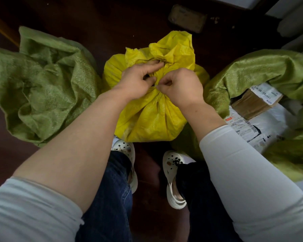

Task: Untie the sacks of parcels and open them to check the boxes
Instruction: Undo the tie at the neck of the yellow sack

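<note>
gripping yellow sack neck, both hands on knot

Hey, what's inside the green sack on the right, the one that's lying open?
The open green sack shows a brown cardboard box with a shipping label and a white labelled mailer bag beneath it. Anything deeper is covered by the sack's folds.

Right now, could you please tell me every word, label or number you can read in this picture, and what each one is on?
No text here can be read.
Label on the cardboard box in the open green sack: printed lines and a barcode, too blurred to read.
Label on the white mailer bag: barcodes and small print, too small to read.
Yellow sack, other green sack: no print visible.
</note>
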`<state>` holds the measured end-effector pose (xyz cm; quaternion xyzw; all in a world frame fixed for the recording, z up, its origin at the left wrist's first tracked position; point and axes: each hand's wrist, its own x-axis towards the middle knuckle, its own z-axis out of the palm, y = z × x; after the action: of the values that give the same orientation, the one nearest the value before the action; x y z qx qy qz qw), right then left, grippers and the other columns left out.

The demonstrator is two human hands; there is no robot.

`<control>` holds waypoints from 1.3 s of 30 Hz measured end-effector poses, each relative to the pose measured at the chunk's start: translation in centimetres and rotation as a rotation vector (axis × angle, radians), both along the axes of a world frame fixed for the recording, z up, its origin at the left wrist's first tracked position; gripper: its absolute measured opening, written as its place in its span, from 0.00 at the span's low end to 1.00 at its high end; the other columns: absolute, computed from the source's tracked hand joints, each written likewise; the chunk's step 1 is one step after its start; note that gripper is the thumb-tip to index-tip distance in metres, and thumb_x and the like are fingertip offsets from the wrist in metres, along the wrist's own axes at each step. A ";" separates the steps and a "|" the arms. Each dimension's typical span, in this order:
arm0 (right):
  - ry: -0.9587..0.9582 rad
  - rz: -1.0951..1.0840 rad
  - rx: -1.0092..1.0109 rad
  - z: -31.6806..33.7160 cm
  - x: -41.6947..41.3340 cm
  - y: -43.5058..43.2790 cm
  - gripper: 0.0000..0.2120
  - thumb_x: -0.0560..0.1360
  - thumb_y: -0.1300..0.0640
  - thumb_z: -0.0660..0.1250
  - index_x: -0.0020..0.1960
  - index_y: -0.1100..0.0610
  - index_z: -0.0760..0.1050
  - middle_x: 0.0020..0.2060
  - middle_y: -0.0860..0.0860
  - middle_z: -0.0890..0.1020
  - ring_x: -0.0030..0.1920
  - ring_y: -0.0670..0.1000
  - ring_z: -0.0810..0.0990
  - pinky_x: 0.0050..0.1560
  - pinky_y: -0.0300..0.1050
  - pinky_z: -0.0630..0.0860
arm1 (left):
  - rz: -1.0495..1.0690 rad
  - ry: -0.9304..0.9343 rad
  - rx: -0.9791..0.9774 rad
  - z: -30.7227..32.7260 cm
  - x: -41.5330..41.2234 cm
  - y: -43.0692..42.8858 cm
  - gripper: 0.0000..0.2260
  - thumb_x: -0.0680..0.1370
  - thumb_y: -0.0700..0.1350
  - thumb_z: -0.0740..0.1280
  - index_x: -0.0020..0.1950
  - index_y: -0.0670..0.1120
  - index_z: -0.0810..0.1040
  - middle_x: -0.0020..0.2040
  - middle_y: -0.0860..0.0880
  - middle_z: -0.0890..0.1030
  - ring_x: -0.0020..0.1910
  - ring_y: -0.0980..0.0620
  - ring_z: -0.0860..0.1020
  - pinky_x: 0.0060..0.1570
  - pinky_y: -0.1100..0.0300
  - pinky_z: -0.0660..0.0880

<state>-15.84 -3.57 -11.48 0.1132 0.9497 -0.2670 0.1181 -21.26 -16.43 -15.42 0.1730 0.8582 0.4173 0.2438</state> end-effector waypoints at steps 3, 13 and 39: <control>-0.033 0.042 0.006 -0.1 -0.2 -0.1 0.08 0.73 0.53 0.69 0.50 0.52 0.82 0.47 0.56 0.84 0.50 0.58 0.81 0.52 0.50 0.78 | 0.002 0.004 -0.001 -0.1 0.0 -0.1 0.25 0.70 0.48 0.61 0.68 0.50 0.71 0.71 0.48 0.69 0.73 0.51 0.64 0.73 0.48 0.58; 0.060 0.107 0.048 -0.6 0.2 0.2 0.11 0.71 0.54 0.67 0.51 0.55 0.82 0.48 0.57 0.84 0.54 0.59 0.79 0.48 0.48 0.76 | 0.052 0.002 0.090 0.8 0.5 -1.1 0.14 0.68 0.34 0.72 0.50 0.47 0.81 0.70 0.46 0.70 0.67 0.58 0.67 0.62 0.77 0.59; 0.017 0.094 0.011 -1.4 0.0 0.8 0.08 0.71 0.59 0.64 0.45 0.58 0.82 0.44 0.58 0.84 0.51 0.59 0.80 0.49 0.51 0.77 | -0.134 0.505 -0.234 -0.9 3.3 -0.2 0.12 0.69 0.47 0.63 0.39 0.41 0.82 0.61 0.41 0.79 0.57 0.38 0.78 0.57 0.42 0.75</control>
<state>-15.87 -2.77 -12.92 0.0667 0.9564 -0.2567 0.1220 -17.98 -16.63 -16.27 0.2983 0.9208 0.2419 0.0675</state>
